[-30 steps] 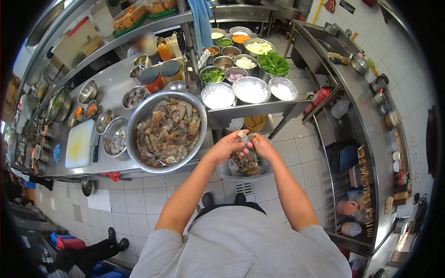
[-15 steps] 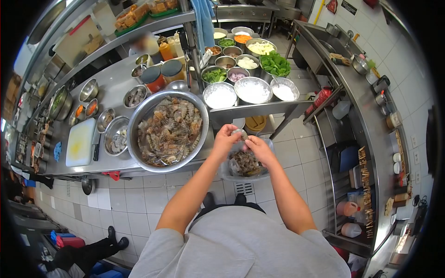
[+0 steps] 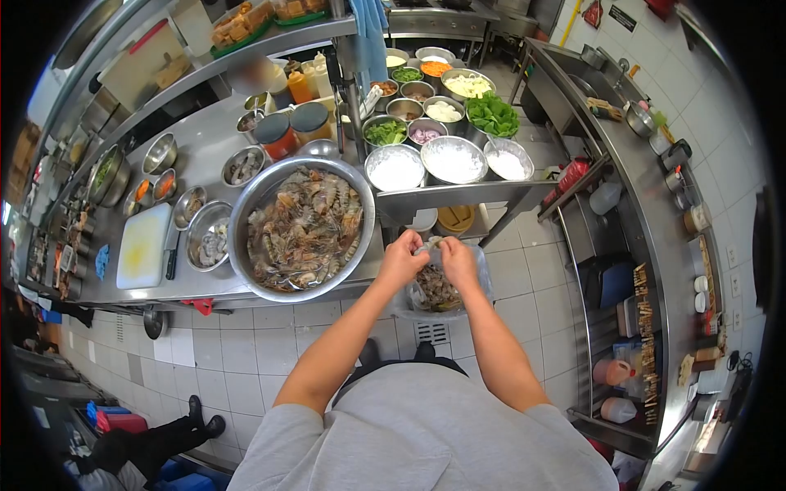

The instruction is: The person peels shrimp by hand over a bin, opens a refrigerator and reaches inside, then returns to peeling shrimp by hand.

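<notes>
My left hand (image 3: 404,258) and my right hand (image 3: 458,260) are close together in front of me, fingers pinched. Between them is a shrimp (image 3: 431,244), small and greyish, partly hidden by the fingers. Below the hands a bin lined with clear plastic (image 3: 485,282) holds a heap of shrimp shells and heads (image 3: 438,292). Left of my hands, a large metal bowl (image 3: 237,237) is full of unpeeled shrimp (image 3: 307,221). Beside it, a smaller metal bowl (image 3: 194,255) contains pale peeled shrimp (image 3: 214,244).
A white cutting board (image 3: 146,250) and a knife (image 3: 171,263) lie on the steel counter at left. Bowls of white powder (image 3: 453,158) and cut vegetables stand ahead, with lettuce (image 3: 494,116). Someone's legs and black shoes (image 3: 214,425) show at lower left.
Both hands have dropped slightly and turned, with the fingers shifted along the shrimp. My view has moved a little, so the counter things sit slightly differently.
</notes>
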{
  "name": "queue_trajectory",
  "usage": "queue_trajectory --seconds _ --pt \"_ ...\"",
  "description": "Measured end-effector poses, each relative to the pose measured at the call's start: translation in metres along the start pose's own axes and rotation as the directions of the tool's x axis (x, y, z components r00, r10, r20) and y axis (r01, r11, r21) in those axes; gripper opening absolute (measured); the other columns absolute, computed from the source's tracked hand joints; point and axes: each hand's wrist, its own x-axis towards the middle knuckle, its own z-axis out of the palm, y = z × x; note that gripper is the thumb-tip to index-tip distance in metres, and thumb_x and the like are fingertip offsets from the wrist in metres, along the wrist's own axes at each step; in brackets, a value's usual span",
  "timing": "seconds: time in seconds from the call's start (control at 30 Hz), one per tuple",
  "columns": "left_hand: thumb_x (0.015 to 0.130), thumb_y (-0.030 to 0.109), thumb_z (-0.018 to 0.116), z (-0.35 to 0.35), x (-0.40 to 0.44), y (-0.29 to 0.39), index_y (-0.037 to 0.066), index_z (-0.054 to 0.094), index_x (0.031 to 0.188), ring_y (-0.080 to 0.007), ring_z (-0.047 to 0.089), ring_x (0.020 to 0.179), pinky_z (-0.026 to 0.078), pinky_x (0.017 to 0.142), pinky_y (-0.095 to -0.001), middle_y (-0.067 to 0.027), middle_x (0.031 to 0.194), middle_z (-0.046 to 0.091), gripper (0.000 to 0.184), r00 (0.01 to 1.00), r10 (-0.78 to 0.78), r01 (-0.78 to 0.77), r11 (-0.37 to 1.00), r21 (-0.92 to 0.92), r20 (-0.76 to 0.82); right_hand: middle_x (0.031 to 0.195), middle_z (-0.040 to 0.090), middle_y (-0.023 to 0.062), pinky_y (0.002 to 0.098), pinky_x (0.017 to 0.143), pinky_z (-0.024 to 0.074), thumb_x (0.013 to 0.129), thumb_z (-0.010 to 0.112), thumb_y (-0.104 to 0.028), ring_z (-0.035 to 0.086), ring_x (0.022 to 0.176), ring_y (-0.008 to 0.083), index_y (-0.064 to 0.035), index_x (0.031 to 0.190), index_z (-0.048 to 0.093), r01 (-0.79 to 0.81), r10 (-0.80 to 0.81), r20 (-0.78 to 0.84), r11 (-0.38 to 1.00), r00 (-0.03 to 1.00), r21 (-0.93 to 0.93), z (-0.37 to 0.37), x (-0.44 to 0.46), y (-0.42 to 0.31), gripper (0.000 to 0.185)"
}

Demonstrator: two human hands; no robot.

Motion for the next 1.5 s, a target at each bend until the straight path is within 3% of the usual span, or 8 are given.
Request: queue_trajectory --seconds 0.17,0.37,0.53,0.63,0.73,0.93,1.2,1.5 --pt "0.091 0.007 0.060 -0.043 -0.019 0.018 0.008 0.048 0.099 -0.0148 0.065 0.067 0.050 0.055 -0.0256 -0.0072 0.083 0.065 0.015 0.972 -0.201 0.236 0.815 -0.530 0.124 0.088 0.067 0.0220 0.0491 0.077 0.0491 0.091 0.057 -0.022 0.064 0.087 0.0415 -0.0036 0.098 0.066 -0.188 0.190 0.015 0.979 0.982 -0.079 0.000 0.007 0.076 0.022" --pt "0.091 0.004 0.061 -0.148 -0.058 0.016 0.009 0.047 0.100 -0.0186 0.068 0.072 0.053 0.056 -0.0266 -0.0073 0.085 0.063 0.018 0.968 -0.203 0.030 0.684 -0.729 -0.150 0.140 0.049 0.0242 0.0399 0.105 0.0418 0.082 0.070 -0.015 0.050 0.128 0.0346 0.0018 0.144 0.038 -0.311 0.324 0.138 0.945 0.936 -0.107 0.024 -0.041 0.197 0.071" --pt "0.089 0.003 0.064 -0.284 -0.083 -0.008 0.009 0.048 0.100 -0.0177 0.067 0.069 0.054 0.053 -0.0267 -0.0062 0.083 0.060 0.020 0.737 -0.150 -0.293 0.808 -0.512 -0.659 0.131 0.056 0.0231 0.0377 0.093 0.0490 0.082 0.070 -0.011 0.058 0.117 0.0315 0.0008 0.144 0.039 -0.469 0.490 0.204 0.872 0.848 -0.141 0.029 -0.085 0.226 0.070" --pt "0.086 0.006 0.067 -0.365 -0.093 -0.034 0.002 0.055 0.115 -0.0143 0.063 0.089 0.051 0.074 -0.0278 -0.0065 0.097 0.063 0.031 0.632 -0.065 -0.073 0.987 -0.143 -0.773 0.121 0.060 0.0174 0.0349 0.081 0.0516 0.083 0.069 -0.011 0.062 0.097 0.0233 -0.0003 0.143 0.041 -0.561 0.563 0.273 0.823 0.780 -0.092 0.030 -0.095 0.233 0.067" --pt "0.087 0.009 0.066 -0.390 -0.103 -0.062 -0.001 0.054 0.127 -0.0148 0.060 0.101 0.049 0.081 -0.0270 -0.0105 0.120 0.061 0.043 0.604 -0.058 0.230 0.968 0.105 -0.795 0.108 0.061 0.0118 0.0316 0.070 0.0505 0.084 0.069 -0.012 0.060 0.081 0.0169 -0.0014 0.142 0.042 -0.554 0.547 0.274 0.830 0.791 -0.058 0.044 -0.091 0.250 0.065" --pt "0.088 0.013 0.066 -0.352 -0.091 -0.086 0.002 0.067 0.114 -0.0155 0.066 0.078 0.054 0.056 -0.0304 -0.0082 0.094 0.070 0.028 0.744 -0.004 0.228 0.941 0.249 -0.669 0.106 0.064 0.0128 0.0359 0.081 0.0515 0.084 0.068 -0.011 0.062 0.092 0.0234 -0.0019 0.139 0.046 -0.601 0.574 0.338 0.799 0.746 -0.032 0.032 -0.095 0.188 0.060" --pt "0.077 0.025 0.072 -0.301 -0.036 -0.067 0.003 0.068 0.111 -0.0374 0.067 0.092 0.052 0.085 -0.0435 -0.0231 0.100 0.069 0.040 0.818 -0.210 0.546 0.577 0.607 -0.536 0.104 0.066 0.0159 0.0301 0.061 0.0520 0.085 0.068 -0.012 0.065 0.078 0.0178 0.0012 0.140 0.045 -0.649 0.588 0.399 0.761 0.704 0.023 0.027 -0.096 0.166 0.061" --pt "0.076 0.017 0.066 -0.319 -0.047 -0.050 0.004 0.071 0.107 -0.0334 0.067 0.094 0.053 0.084 -0.0410 -0.0203 0.099 0.070 0.034 0.801 -0.187 0.501 0.729 0.467 -0.568 0.098 0.066 0.0096 0.0255 0.056 0.0461 0.087 0.062 -0.011 0.061 0.072 0.0129 -0.0001 0.138 0.047 -0.599 0.509 0.460 0.799 0.727 0.063 0.019 -0.089 0.122 0.055"
